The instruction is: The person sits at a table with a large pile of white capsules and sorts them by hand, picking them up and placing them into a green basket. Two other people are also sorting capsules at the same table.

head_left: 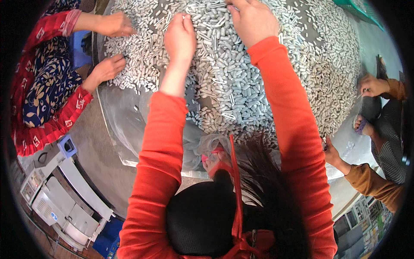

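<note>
A wide heap of small, capsule-shaped grey-white pieces (246, 82) lies spread before me, with thin slim strips among them. My left hand (180, 39) is over the heap's left part. Its fingers are closed in a pinch, and a tiny pale bit shows at the fingertips, too small to name. To its right, my right hand (255, 23) is over the far part of the heap. Its thumb and fingers are bent together downward, partly cut off by the top edge, so what they hold is hidden. Both my arms wear orange-red sleeves.
At the left, a person in red patterned sleeves (64, 114) has both hands at the heap's edge. Brown-sleeved hands (374, 86) work at the right. Clear plastic sheeting (125, 112) lies under the heap; a green basket (360, 11) stands far right, a white machine (64, 207) lower left.
</note>
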The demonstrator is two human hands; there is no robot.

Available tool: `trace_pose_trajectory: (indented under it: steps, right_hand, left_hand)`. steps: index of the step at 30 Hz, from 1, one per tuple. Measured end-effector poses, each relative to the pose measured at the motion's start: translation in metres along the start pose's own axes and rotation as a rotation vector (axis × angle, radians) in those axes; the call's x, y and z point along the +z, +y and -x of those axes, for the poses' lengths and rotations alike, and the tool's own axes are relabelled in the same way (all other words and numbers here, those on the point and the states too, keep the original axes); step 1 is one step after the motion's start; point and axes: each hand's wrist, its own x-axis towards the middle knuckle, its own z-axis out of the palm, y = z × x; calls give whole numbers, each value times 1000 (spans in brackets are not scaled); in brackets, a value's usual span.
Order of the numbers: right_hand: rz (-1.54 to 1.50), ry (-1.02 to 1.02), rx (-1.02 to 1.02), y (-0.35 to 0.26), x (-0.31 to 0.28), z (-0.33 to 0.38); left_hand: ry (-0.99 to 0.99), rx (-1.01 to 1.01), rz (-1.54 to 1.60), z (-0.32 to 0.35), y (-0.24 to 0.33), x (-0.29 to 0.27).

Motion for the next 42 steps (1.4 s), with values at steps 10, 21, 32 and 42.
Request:
trace_pose_trajectory:
  steps: [10,21,32,42]
  right_hand:
    - [-233,-19,109,44,-44,57]
    - [-296,-177,256,6,-78,79]
    - [352,-490,-226,-21,-8,22]
    - [-464,-226,222,4,-47,36]
  left_hand:
    - [-268,131,389,72,52,-7]
    - [-530,-176,271,94,30,-58]
    - [-888,42,110,84,38,-78]
    - [-810,-439,1296,68,-5,-87]
